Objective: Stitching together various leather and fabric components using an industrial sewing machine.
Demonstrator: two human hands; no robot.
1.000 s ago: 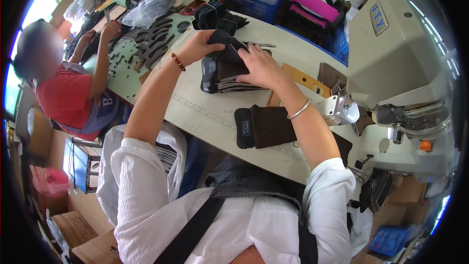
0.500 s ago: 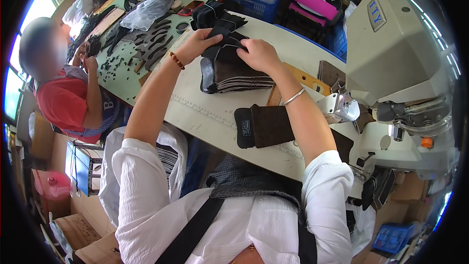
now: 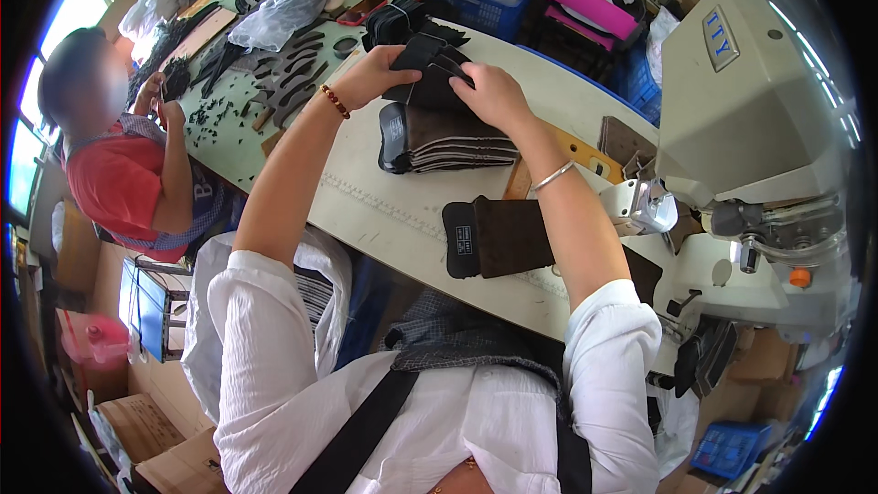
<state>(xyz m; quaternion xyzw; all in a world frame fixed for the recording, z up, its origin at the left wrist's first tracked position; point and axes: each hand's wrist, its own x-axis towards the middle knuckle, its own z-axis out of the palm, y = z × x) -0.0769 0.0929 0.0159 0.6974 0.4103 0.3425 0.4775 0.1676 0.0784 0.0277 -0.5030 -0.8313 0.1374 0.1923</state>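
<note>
A bundle of flat black fabric pieces is held up between my two hands, above the far side of the white table. My left hand grips its left edge, thumb on top. The fingers of my right hand pinch the right edge, where a few layers stand apart. Right below lies a stack of dark brown fabric pieces with black ends and pale edges. Closer to me rests a dark brown piece with a black, labelled end. Behind the held bundle sits another tied black bundle.
A large sewing machine stands at the right, beside a yellow level. Left, a co-worker handles small black pieces at a green table. A pink chair and blue crate are behind the table.
My right fingers have shifted along the bundle's right edge, and its layers now show more spread apart. The bundle is turned a little. Both arms stay nearly in place.
</note>
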